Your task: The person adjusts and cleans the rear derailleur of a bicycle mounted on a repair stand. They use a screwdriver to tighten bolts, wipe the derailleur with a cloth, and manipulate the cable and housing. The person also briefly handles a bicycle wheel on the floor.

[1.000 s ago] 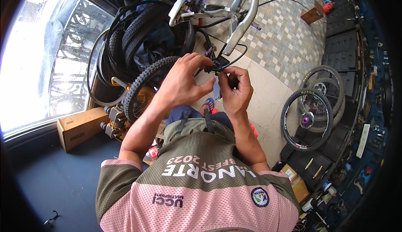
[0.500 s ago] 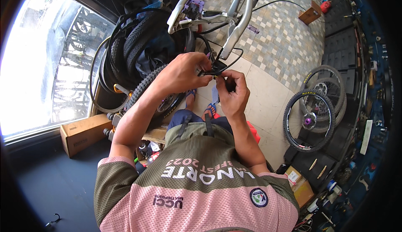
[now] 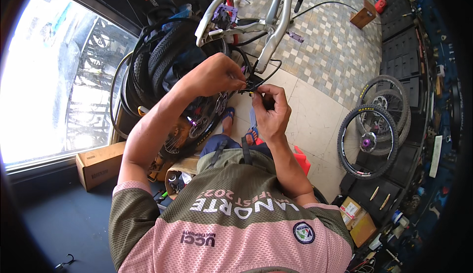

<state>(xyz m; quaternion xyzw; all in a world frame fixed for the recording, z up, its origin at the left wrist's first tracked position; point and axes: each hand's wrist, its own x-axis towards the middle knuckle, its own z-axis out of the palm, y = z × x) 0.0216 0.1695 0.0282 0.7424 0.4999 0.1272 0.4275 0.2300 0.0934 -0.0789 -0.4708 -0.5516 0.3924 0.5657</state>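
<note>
In front of me hangs a small black bicycle part (image 3: pixel 250 84), below the end of a silver-white bike frame (image 3: pixel 268 51). It looks like a rear derailleur, but my fingers partly cover it. A black cable housing (image 3: pixel 280 67) loops from it on the right. From the left, my left hand (image 3: pixel 213 76) bends over the part with fingers and thumb closed at its edge. My right hand (image 3: pixel 272 111) pinches its lower right side between thumb and forefinger, where a tiny yellow bit shows. What exactly each fingertip grips is too small to make out.
Stacked black tires (image 3: pixel 165 51) stand left, by the bright window. A cardboard box (image 3: pixel 101 163) lies on the dark surface at lower left. Two wheels (image 3: pixel 367 142) lean on black drawers at right. Farther off, a brown box (image 3: pixel 363 15) sits on the tiled floor.
My left wrist has risen slightly, and its fingers now point more steeply down onto the black part. My right hand has shifted a little left and stays pinched. The view has shifted slightly.
</note>
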